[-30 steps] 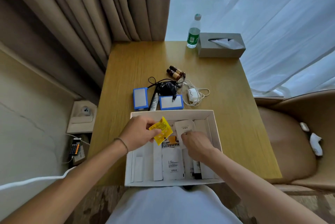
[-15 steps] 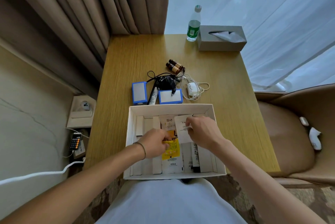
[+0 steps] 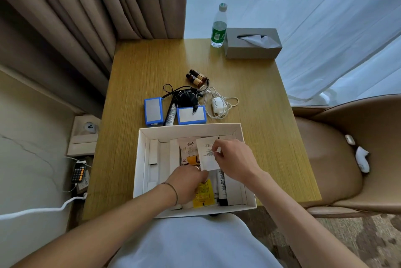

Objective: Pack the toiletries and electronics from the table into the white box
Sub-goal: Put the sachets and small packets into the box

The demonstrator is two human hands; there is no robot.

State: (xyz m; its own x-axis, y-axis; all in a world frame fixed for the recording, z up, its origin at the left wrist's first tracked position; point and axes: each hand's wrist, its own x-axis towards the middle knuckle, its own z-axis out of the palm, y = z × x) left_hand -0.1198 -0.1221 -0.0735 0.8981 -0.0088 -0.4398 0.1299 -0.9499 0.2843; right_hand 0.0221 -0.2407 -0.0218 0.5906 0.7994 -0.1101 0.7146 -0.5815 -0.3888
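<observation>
Left hand (image 3: 186, 178) sets a yellow sachet (image 3: 204, 194) low in the white box (image 3: 142, 159); right hand (image 3: 233, 160) pinches a white sachet (image 3: 207, 151) between thumb and forefinger above it.

The left fingers curl over the yellow sachet's top edge; the actual grip is hidden. Beyond the box, on the table (image 3: 260, 94), two blue power banks (image 3: 153, 111), a black charger (image 3: 186, 96), amber bottles (image 3: 196, 77) and a white cabled charger (image 3: 218, 104) wait unpacked. Risk, as I judge it: loose sachets stacked over the upright tubes could slide or buckle when bulkier electronics go in, and the tangled cables may drag their neighbours.
</observation>
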